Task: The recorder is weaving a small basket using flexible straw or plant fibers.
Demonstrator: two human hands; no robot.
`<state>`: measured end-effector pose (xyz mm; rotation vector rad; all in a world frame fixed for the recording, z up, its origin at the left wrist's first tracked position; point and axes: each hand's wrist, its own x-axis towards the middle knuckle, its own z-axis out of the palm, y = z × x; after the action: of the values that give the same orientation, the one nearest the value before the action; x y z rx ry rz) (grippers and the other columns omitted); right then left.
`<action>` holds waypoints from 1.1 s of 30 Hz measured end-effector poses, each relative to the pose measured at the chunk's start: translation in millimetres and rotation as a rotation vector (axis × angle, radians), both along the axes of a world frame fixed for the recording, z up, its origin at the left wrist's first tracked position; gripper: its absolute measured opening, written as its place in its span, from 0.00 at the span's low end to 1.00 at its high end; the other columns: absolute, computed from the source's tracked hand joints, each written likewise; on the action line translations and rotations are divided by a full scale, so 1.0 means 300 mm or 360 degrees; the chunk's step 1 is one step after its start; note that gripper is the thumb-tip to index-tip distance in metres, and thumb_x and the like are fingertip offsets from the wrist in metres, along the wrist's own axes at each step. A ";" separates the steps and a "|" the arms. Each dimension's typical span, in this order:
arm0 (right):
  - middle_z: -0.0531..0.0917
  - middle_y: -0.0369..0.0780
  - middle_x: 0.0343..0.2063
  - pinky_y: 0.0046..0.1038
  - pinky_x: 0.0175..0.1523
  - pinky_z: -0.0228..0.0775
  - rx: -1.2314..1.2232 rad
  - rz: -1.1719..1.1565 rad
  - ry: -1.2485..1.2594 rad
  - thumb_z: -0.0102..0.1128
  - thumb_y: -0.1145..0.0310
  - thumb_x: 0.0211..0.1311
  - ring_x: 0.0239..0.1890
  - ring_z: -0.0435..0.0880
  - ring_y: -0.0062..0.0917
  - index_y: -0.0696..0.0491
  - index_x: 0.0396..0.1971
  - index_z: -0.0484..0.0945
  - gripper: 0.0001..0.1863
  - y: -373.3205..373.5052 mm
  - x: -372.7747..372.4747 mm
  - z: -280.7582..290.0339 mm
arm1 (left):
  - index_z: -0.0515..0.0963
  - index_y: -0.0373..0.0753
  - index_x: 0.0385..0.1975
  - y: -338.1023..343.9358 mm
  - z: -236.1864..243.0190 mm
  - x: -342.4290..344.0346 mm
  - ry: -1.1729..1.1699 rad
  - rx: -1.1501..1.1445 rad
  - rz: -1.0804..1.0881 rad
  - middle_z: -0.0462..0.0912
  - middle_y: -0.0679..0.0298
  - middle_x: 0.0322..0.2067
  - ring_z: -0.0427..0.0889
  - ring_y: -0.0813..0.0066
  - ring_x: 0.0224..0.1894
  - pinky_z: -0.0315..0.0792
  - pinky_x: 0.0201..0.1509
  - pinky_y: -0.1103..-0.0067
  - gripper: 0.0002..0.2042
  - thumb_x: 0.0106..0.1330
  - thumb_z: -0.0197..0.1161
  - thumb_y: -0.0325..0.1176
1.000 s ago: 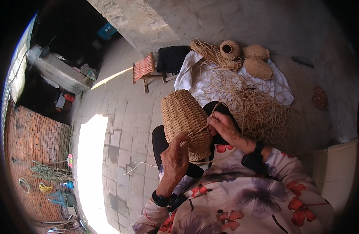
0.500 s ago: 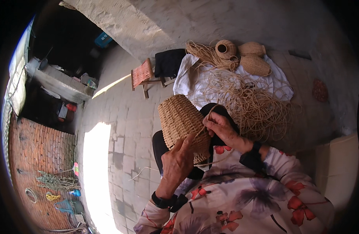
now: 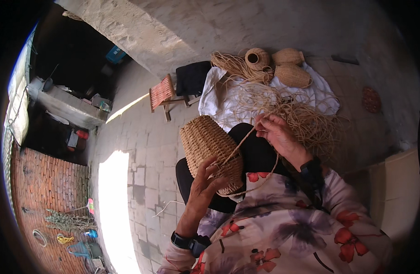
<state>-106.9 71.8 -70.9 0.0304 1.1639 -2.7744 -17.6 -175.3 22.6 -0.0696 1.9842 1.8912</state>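
A woven basket of tan twisted cord lies tilted across my dark-trousered thighs, its narrower end toward me. My left hand rests against its near side, fingers stretched along the weave and thumb apart. A length of cord runs taut from the basket's wall up to my right hand, which pinches it between thumb and fingers, away from the basket. From that hand the cord also loops down past my lap toward the basket's lower end.
Ahead, a white cloth carries a tangled heap of cord and several finished woven vessels. A folding stool with a red striped seat stands left of it, beside a black cloth. A brick wall rises at far left.
My right hand has moved up and away from the basket, drawing the cord out taut. My left hand's fingers have shifted on the wall and spread from a pointing pose.
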 end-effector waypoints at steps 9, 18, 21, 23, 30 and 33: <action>0.80 0.39 0.28 0.23 0.34 0.78 0.0095 0.0524 -0.0468 0.59 0.72 0.60 0.28 0.81 0.21 0.57 0.35 0.73 0.07 -0.161 0.144 -0.032 | 0.60 0.38 0.59 -0.001 -0.052 0.030 0.0108 -0.0058 -0.0060 0.67 0.51 0.54 0.75 0.67 0.52 0.66 0.55 0.74 0.26 0.62 0.60 0.31; 0.80 0.38 0.30 0.24 0.34 0.77 0.0174 0.0436 -0.0665 0.59 0.73 0.59 0.28 0.81 0.22 0.56 0.38 0.71 0.09 -0.212 0.193 -0.020 | 0.66 0.36 0.53 0.006 -0.091 0.058 0.0410 -0.0363 -0.0181 0.81 0.56 0.38 0.82 0.75 0.39 0.72 0.46 0.79 0.22 0.61 0.62 0.33; 0.79 0.37 0.29 0.23 0.32 0.77 0.0158 0.0412 -0.0706 0.59 0.72 0.59 0.28 0.80 0.21 0.55 0.37 0.72 0.09 -0.216 0.206 -0.014 | 0.69 0.36 0.49 0.024 -0.049 0.069 0.0394 -0.0470 -0.0217 0.80 0.58 0.39 0.82 0.76 0.32 0.73 0.39 0.81 0.19 0.59 0.62 0.33; 0.79 0.36 0.29 0.22 0.30 0.76 0.0203 0.0428 -0.0711 0.59 0.71 0.59 0.27 0.80 0.20 0.53 0.36 0.72 0.07 -0.216 0.199 -0.021 | 0.71 0.36 0.47 0.031 -0.045 0.069 0.0421 -0.0466 -0.0206 0.80 0.59 0.40 0.80 0.76 0.28 0.73 0.36 0.80 0.17 0.59 0.63 0.32; 0.79 0.36 0.26 0.19 0.24 0.73 0.0326 0.0453 -0.0760 0.58 0.71 0.56 0.21 0.78 0.19 0.53 0.36 0.73 0.08 -0.228 0.185 -0.040 | 0.75 0.38 0.41 0.034 -0.073 0.079 0.0624 -0.0495 -0.0199 0.77 0.60 0.42 0.74 0.75 0.21 0.71 0.29 0.79 0.13 0.57 0.63 0.33; 0.79 0.36 0.23 0.22 0.24 0.71 0.0588 0.0406 -0.0662 0.58 0.69 0.56 0.20 0.78 0.21 0.54 0.34 0.76 0.08 -0.249 0.168 -0.116 | 0.75 0.35 0.40 0.041 -0.059 0.073 0.0678 -0.0608 -0.0297 0.75 0.57 0.46 0.78 0.78 0.23 0.71 0.32 0.82 0.12 0.59 0.62 0.33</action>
<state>-56.6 -2.8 -105.8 0.4390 1.4201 -2.1625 4.3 -163.1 4.9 0.4313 2.5107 1.4774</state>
